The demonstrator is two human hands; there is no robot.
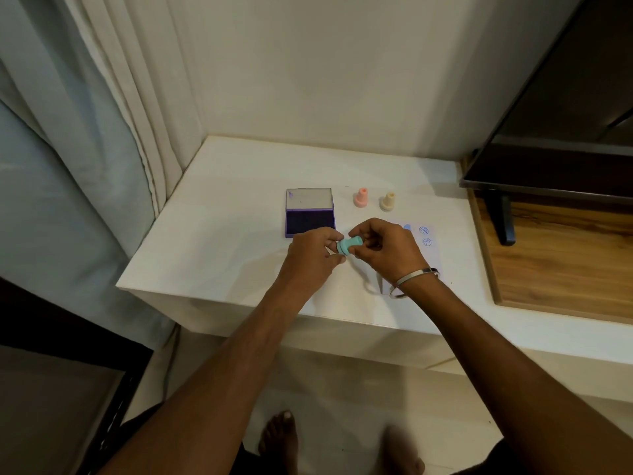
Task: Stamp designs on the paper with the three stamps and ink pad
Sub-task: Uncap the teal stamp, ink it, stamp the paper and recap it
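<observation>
A teal stamp (348, 245) lies sideways in the air between both hands, just above the white table (212, 234). My left hand (313, 253) pinches its wide base end and my right hand (383, 248) grips its handle end. The open ink pad (310, 221), dark purple with its lid tipped back, sits just behind my left hand. A pink stamp (361, 197) and a cream stamp (387, 201) stand upright behind my hands. The paper (430, 250) lies under my right hand and shows two blue round prints at its far right.
A dark TV screen (561, 132) on a black foot stands on a wooden surface (561, 262) to the right. Curtains (68, 149) hang at the left, and a wall (308, 63) rises behind the table. My bare feet show on the floor below the table's front edge.
</observation>
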